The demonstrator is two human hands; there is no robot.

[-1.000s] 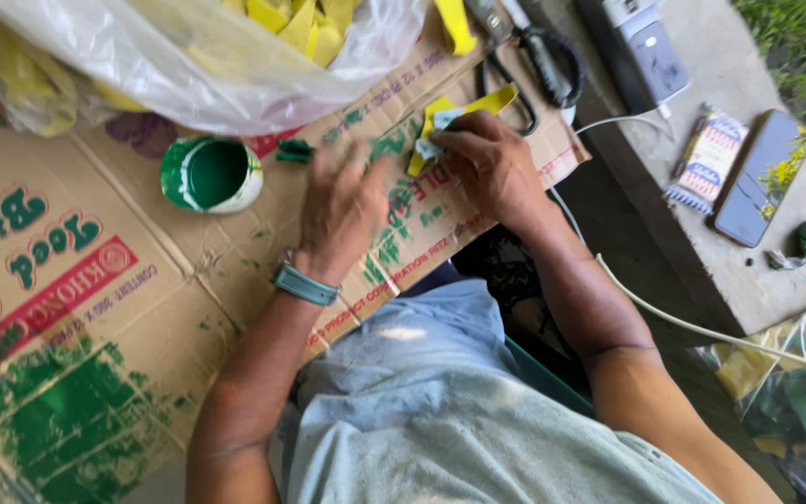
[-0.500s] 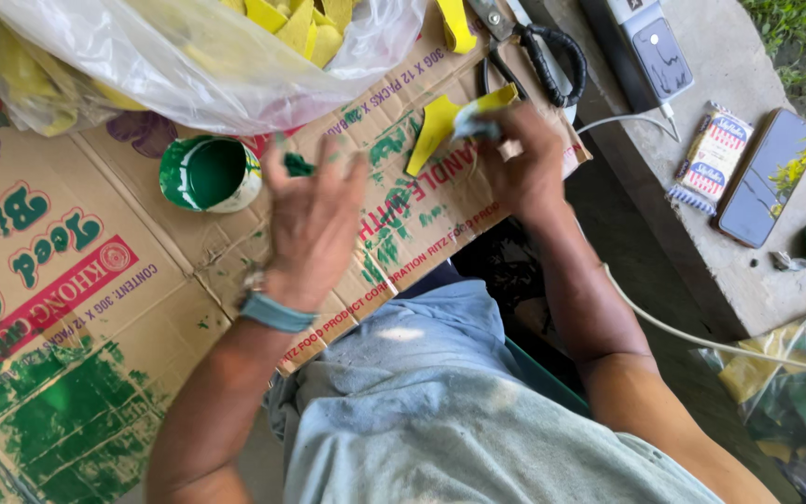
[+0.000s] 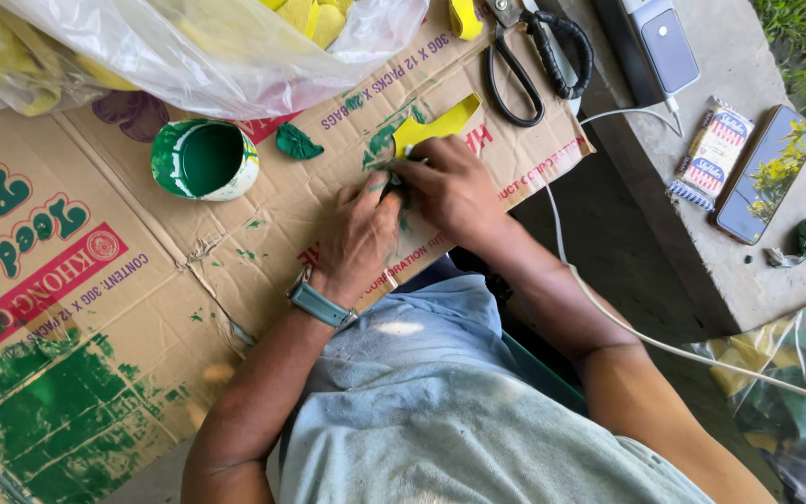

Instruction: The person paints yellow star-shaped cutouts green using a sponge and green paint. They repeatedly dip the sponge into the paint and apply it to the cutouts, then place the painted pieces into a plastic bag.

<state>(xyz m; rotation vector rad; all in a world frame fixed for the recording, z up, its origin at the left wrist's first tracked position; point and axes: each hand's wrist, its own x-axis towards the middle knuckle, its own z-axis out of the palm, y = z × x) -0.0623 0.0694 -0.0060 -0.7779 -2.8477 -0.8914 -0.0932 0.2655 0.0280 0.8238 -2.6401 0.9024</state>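
Yellow cutout [image 3: 436,127] is lying flat on the cardboard [image 3: 95,280], just above centre, its lower end running under both hands. Left hand [image 3: 358,235] is pressing palm-down on the sheet, fingers curled together toward the cutout's lower tip; a teal watch [image 3: 321,304] is sitting on that wrist. Right hand [image 3: 451,189] is meeting it from 3 o'clock, fingers bent and pinched close over a small dark-green bit at the join; what exactly is being gripped, cannot tell. Fingertips of the two hands are touching. Green paint tin [image 3: 205,160] is standing open at 9 o'clock of the hands, well apart, with a green scrap [image 3: 298,143] lying between tin and cutout. Scissors [image 3: 538,58] are lying at 1 o'clock, near the cardboard's edge. Plastic bag [image 3: 207,47] is covering the 11–12 o'clock zone.
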